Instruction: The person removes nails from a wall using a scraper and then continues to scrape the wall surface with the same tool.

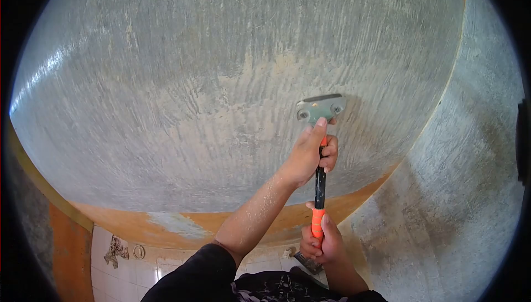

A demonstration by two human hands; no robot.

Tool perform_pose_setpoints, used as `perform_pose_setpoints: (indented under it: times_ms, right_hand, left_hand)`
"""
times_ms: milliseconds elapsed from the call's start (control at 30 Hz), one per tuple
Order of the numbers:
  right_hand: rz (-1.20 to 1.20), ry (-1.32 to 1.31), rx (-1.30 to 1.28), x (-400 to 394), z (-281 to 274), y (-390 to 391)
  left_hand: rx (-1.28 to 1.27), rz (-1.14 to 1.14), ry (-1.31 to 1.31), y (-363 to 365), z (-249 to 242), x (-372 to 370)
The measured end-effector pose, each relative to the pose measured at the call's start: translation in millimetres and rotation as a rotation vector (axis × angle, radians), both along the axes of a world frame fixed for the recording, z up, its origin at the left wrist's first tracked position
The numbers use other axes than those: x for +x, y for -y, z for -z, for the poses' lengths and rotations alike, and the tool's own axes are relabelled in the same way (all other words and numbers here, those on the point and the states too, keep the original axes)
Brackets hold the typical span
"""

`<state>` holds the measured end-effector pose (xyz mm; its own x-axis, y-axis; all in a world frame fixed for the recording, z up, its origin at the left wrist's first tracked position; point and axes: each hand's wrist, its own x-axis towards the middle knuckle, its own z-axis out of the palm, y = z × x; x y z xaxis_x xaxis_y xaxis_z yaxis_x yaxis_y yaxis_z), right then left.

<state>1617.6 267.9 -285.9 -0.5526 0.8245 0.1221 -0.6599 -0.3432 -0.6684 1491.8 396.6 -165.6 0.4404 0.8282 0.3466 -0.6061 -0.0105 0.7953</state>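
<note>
A long-handled wall scraper point(319, 188) with a black shaft, orange grips and a wide grey-green head point(322, 108) is held in both hands. My left hand point(312, 150) wraps the shaft just below the head, its thumb pointing up toward it. Lower down, my right hand point(322, 239) is closed round the orange end grip. The head lies against the grey wall point(193, 42), where a pale, scratched patch point(265, 97) spreads to the left. Pale dust specks cover my left forearm.
An orange band point(260, 222) runs along the wall's base. At right, another grey wall point(459, 175) meets this one at a corner. On the white tiled floor point(133, 271) lie a crumpled cloth point(116, 249) and a small ring point(139, 251).
</note>
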Motion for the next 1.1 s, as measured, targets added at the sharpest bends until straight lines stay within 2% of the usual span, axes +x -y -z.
perform_pose_setpoints:
  times_ms: [233,433,633,733,833,933,1100]
  right_hand:
    - [0.021,0.005,-0.004,-4,-3,5]
    - [0.046,0.018,-0.021,-6,-14,5]
    - [0.047,0.007,-0.023,-2,-9,8]
    - [0.066,0.003,0.004,-3,-18,1]
    - [0.074,0.006,0.007,-6,-21,1]
    - [0.052,-0.043,-0.065,-2,-4,5]
    - [0.075,0.019,0.006,1,-16,-1]
  left_hand:
    - [-0.043,0.005,0.019,4,-2,1]
    - [0.019,0.021,0.046,-1,-7,2]
    - [-0.054,-0.002,0.033,2,-1,8]
    - [0.047,0.016,0.049,-6,-13,10]
    - [0.029,0.026,0.049,-7,-16,11]
    - [-0.028,0.016,-0.007,-6,1,15]
    - [-0.016,0.023,0.011,-6,-15,18]
